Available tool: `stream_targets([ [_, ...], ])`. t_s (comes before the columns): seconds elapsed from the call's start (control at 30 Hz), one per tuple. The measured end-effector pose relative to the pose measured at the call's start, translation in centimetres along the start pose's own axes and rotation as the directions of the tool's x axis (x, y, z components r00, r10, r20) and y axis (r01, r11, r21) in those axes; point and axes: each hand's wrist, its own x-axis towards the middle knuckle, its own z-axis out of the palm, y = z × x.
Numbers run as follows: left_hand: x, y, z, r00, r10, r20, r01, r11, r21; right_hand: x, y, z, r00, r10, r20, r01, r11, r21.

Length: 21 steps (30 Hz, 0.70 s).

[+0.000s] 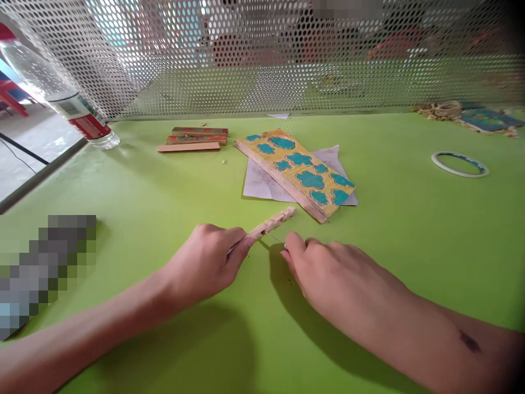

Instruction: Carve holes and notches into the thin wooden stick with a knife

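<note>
My left hand [215, 254] is closed round a pale wooden stick [274, 221], which slants up to the right. Notches run along the stick's far part, and a small dark hole shows near my fingers. In my closed right hand [332, 268] is a thin metal tool [276, 238], its handle mostly hidden by the fingers. The tool's tip points at the stick close to the hole; whether it touches cannot be made out. Just beyond the stick, a yellow board [295, 169] painted with blue-green cloud shapes lies on white paper [262, 183].
Several narrow wooden strips [192, 146] lie at the back left. A plastic bottle [77, 104] stands at the far left. At right are a tape roll [459, 164] and a coil of cord [445, 109]. A perforated metal screen [262, 65] bounds the green table [172, 191].
</note>
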Motion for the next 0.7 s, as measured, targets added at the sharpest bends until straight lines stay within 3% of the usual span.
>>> stream_targets([
  [0.13, -0.3, 0.0, 0.6, 0.997, 0.075, -0.033, -0.071, 0.991, 0.11, 0.0, -0.2, -0.1, 0.997, 0.009, 0.082, -0.007, 1.0, -0.017],
  [0.33, -0.6, 0.1, 1.0, 0.993, 0.107, -0.055, -0.095, 0.978, 0.187, 0.0, 0.4, 0.2, 0.998, -0.037, 0.046, 0.039, 0.998, -0.039],
  [0.47, -0.6, -0.1, 1.0, 0.99, 0.134, -0.05, -0.121, 0.969, 0.216, 0.4, 1.0, 0.5, 0.993, -0.076, 0.091, 0.065, 0.991, 0.115],
  [0.7, -0.5, -0.2, 1.1, 0.991, 0.123, -0.056, -0.11, 0.975, 0.192, 1.3, 2.8, -0.6, 0.971, -0.042, 0.234, -0.066, 0.898, 0.434],
])
